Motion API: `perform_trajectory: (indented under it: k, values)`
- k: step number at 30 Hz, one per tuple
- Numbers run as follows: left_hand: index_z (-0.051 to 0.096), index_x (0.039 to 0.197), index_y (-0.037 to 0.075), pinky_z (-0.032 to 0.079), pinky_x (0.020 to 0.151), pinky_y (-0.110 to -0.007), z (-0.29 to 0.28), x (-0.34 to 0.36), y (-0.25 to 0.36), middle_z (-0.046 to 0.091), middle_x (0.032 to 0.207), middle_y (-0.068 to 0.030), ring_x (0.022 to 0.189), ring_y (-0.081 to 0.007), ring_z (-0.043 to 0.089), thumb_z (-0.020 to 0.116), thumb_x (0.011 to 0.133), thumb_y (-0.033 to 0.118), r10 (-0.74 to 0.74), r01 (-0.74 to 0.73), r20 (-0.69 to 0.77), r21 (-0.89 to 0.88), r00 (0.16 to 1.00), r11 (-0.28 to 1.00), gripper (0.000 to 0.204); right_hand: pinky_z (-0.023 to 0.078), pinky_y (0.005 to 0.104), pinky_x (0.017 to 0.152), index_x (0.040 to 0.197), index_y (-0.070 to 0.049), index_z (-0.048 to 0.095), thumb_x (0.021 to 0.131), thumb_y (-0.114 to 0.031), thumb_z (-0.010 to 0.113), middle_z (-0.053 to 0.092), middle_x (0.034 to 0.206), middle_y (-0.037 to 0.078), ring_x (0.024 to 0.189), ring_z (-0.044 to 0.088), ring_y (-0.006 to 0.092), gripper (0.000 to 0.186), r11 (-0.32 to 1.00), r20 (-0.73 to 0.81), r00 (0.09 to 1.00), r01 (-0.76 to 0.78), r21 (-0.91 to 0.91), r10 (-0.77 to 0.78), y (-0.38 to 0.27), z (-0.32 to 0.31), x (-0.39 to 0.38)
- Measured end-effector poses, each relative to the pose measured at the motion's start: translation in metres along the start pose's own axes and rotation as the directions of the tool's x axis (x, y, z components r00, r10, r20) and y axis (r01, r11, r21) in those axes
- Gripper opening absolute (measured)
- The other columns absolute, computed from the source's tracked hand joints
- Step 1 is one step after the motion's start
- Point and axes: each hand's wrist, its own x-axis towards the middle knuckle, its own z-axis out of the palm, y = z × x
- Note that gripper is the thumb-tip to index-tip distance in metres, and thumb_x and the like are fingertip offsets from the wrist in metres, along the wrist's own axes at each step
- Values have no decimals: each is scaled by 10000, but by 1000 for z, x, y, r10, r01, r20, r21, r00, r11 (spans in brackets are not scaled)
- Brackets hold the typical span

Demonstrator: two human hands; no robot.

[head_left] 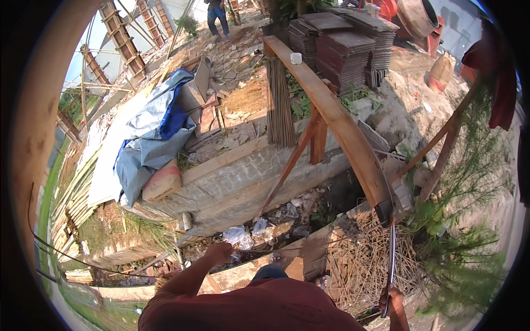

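Observation:
My left hand (220, 253) is closed around a thin steel rod (298, 247), out in front of my body. The rod runs right toward the near end of a long wooden beam (337, 118), and seems to continue left past my arm. At that beam end sits a dark metal fitting (383, 211). My right hand (393, 300) grips the lower part of a metal bar (392, 254), whose upper end meets the fitting. How rod, bar and fitting join is too small to tell. A heap of bent thin rods (370, 265) lies below the beam.
Wooden legs (317, 138) prop the beam beside a low masonry wall (237, 179). A bundle of straight rods (280, 102) leans near its far end. Stacked tiles (345, 58), a blue-grey tarp (154, 132), a sack (163, 182) and leafy branches (452, 248) surround me. Another person (217, 19) stands far off.

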Motion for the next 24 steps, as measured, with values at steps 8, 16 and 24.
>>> perform_trajectory:
  k: [8,16,24]
  values:
    - [603,895,85,468,749,-482,-78,136,-16,638,885,-141,869,-364,602,522,899,386,188,-164,-211,123,959,979,312,301,313,336,734,-155,471,906,-492,457,368,463,24,355,351,174,378,967,-324,915,256,1,-241,70,149,29]
    - [622,999,86,446,830,-450,-84,145,-12,633,992,-178,987,-344,590,477,886,576,203,-280,491,88,847,956,523,318,315,323,760,-102,498,902,-527,459,398,470,46,334,356,187,449,886,-66,896,421,-196,-440,83,69,59]
    - [611,977,43,449,710,-420,-24,159,177,621,873,-144,820,-286,594,522,878,553,581,-500,311,-304,752,811,527,334,330,325,761,-84,500,910,-558,426,414,474,66,332,374,206,503,752,-38,814,517,-409,-580,84,59,64]
